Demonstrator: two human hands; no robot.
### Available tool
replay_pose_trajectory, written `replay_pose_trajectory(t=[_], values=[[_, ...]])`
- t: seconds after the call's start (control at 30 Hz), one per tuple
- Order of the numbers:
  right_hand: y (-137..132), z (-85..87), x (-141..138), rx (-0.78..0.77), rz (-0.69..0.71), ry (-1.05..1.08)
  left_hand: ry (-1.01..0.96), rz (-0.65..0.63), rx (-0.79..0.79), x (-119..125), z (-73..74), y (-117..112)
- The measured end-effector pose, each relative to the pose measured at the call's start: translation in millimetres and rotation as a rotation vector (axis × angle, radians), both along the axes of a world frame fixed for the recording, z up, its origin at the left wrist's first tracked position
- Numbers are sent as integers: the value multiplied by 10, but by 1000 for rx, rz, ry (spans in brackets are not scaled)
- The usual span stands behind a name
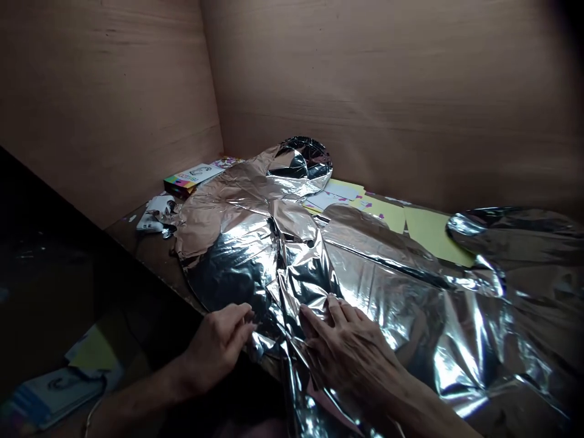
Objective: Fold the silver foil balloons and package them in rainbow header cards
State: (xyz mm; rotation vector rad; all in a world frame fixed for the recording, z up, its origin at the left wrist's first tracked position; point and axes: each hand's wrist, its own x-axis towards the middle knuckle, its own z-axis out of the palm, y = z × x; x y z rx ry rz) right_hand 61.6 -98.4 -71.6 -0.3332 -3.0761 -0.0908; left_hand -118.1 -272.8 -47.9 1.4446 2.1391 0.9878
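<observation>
A large, flat, creased silver foil balloon [301, 243] spreads across the brown surface, with a rounded end at the back. At its near edge my left hand [219, 340] is closed in a pinch, the fingertips on the foil. My right hand [349, 344] lies flat on the foil to the right of a long fold, fingers stretched out. Part of the foil passes under my right hand and forearm and is hidden there.
Plywood walls [387, 91] rise at the back and left. Yellow sheets [435, 234] lie behind the foil. A colourful printed box [196, 175] and a small white packet [155, 214] are at the left back. A dark edge slants along the left, with blurred reflections of items.
</observation>
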Motion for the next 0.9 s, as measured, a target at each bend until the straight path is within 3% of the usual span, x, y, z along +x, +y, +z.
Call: replay_pose_trajectory(t=[0.1,0.2,0.27,0.37,0.53,0.7,0.8,0.9], values=[[-10,40,-31,8,5,-24,-482,224,-89,233,-45,-39],[-25,64,-24,37,2,0,-831,347,-154,290,-54,59],[-35,82,-12,56,0,23,-935,382,-188,278,-16,125],[-40,100,-7,76,48,21,-925,370,-129,269,103,226],[-29,37,-27,144,36,27,-724,173,9,326,234,592],[-35,12,-25,141,18,24,-224,-41,-30,338,117,971],[-39,42,-10,90,32,20,-99,-301,-41,236,54,953],[-11,61,9,42,2,47,-49,-616,26,74,39,784]])
